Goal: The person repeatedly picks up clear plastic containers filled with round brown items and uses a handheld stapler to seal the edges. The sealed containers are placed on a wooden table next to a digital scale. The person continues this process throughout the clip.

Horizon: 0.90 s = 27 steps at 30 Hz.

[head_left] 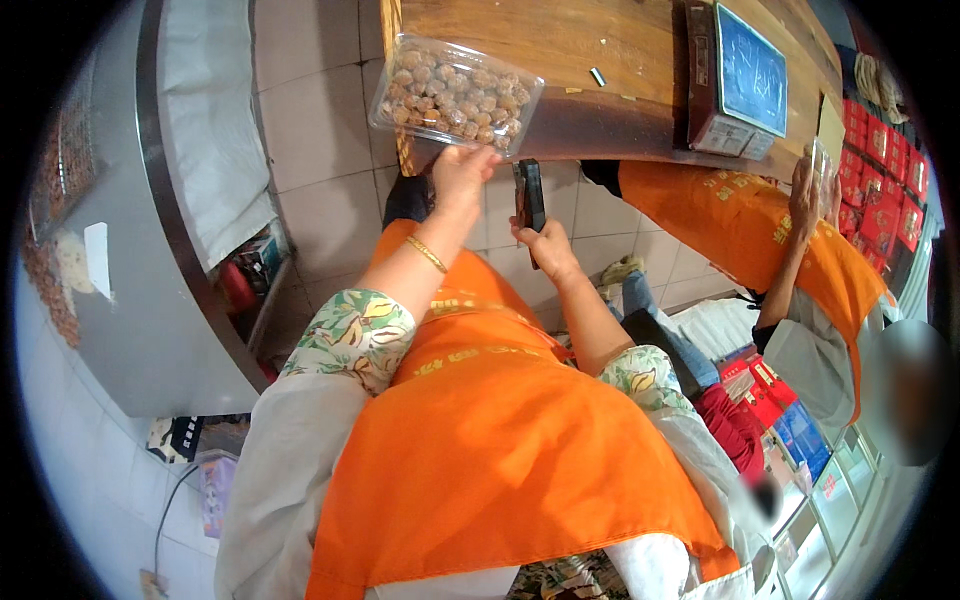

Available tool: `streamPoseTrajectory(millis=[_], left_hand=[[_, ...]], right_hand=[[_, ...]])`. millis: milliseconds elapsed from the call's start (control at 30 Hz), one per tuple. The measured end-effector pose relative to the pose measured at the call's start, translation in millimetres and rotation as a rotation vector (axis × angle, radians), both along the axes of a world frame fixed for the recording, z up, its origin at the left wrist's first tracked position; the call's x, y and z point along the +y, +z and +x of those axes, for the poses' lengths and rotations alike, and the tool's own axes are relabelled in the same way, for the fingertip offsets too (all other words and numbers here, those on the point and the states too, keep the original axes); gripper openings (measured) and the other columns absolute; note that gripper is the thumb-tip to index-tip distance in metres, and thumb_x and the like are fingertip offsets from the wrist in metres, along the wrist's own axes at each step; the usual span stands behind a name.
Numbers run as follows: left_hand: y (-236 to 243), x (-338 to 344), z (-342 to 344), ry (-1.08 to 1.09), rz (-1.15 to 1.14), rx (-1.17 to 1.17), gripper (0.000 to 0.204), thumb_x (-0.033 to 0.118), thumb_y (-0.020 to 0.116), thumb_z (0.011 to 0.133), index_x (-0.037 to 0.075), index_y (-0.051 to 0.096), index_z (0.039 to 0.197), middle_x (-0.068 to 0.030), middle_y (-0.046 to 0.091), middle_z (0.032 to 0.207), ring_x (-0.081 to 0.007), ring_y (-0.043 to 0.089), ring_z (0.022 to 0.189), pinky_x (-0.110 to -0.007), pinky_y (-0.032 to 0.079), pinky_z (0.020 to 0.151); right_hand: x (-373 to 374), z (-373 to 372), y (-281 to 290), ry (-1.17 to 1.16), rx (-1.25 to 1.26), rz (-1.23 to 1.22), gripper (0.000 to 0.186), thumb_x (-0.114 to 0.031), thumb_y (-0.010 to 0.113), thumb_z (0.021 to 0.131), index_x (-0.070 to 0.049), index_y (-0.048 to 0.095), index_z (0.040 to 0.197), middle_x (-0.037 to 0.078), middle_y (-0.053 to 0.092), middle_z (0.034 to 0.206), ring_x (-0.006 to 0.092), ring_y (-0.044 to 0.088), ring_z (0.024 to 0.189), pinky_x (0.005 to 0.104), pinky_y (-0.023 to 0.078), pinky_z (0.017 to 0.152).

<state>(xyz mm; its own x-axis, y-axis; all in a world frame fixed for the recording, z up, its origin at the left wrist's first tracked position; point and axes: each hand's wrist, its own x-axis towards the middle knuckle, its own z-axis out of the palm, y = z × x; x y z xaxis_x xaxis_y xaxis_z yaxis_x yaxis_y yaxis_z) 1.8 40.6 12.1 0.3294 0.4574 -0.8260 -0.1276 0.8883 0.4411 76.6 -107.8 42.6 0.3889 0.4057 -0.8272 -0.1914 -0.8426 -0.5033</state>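
A transparent plastic box [457,92], filled with round brown nut-like pieces, is held at its near edge by my left hand [465,180]. My left fingers are closed on that edge, partly hidden beneath it. The box sits over the corner of the wooden table [620,60]. In my right hand [548,243] is a black stapler-like tool [530,195], long and narrow, pointing away from me. It is just right of the box and apart from it. My right fingers wrap round its near end.
On the table's right stands a dark carton [735,85] with a blue panel. To the right, a co-worker in an orange apron [740,210] holds a small transparent item. Red boxes [880,170] are stacked beyond. A grey metal counter [170,300] is at left, with tiled floor between.
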Motion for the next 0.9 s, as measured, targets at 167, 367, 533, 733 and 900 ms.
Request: streamPoseTrajectory(millis=[167,367,533,733,900], left_hand=[[-0.1,-11.7,9.9,-0.053,0.049,0.036,0.008,0.008,0.06,0.077,0.001,0.057,0.08,-0.0044,0.059,0.074,-0.0109,0.055,0.064,-0.023,0.042,0.058],[-0.9,-10.6,4.5,-0.127,0.145,0.052,0.007,0.006,0.058,0.077,-0.001,0.057,0.076,-0.0054,0.058,0.068,-0.0108,0.053,0.06,-0.023,0.042,0.056],[-5.1,-13.1,-0.2,-0.126,0.164,0.041,0.007,0.004,0.056,0.076,-0.002,0.057,0.076,-0.0051,0.058,0.067,-0.0101,0.052,0.059,-0.023,0.041,0.055],[-11.3,-12.2,-2.3,-0.202,0.202,0.039,0.008,0.009,0.056,0.08,0.003,0.055,0.074,-0.003,0.057,0.068,-0.0097,0.052,0.06,-0.022,0.04,0.053],[-5.3,-10.4,-0.1,-0.184,0.219,0.072,0.01,0.008,0.057,0.079,0.003,0.054,0.071,-0.0023,0.057,0.067,-0.0094,0.052,0.059,-0.022,0.039,0.052]], right_hand=[[2.8,13.2,2.1,0.186,-0.099,-0.055,0.026,-0.016,0.059,0.076,0.002,0.059,0.095,0.007,0.058,0.081,0.0141,0.053,0.075,0.0263,0.04,0.071],[17.3,18.8,10.0,0.295,-0.172,-0.012,0.03,-0.019,0.06,0.075,0.001,0.058,0.097,0.006,0.056,0.074,0.0138,0.051,0.069,0.0273,0.041,0.064],[20.3,12.2,9.7,0.29,-0.181,0.055,0.026,-0.018,0.06,0.073,0.001,0.055,0.09,0.011,0.057,0.071,0.0207,0.054,0.068,0.0318,0.042,0.065],[24.5,6.1,9.4,0.304,-0.242,0.004,0.026,-0.02,0.061,0.072,0.0,0.052,0.086,0.01,0.055,0.072,0.0209,0.051,0.067,0.0323,0.041,0.065],[23.3,1.1,8.6,0.307,-0.315,0.003,0.027,-0.02,0.06,0.071,0.0,0.053,0.087,0.016,0.057,0.075,0.0277,0.055,0.07,0.0359,0.043,0.066]])
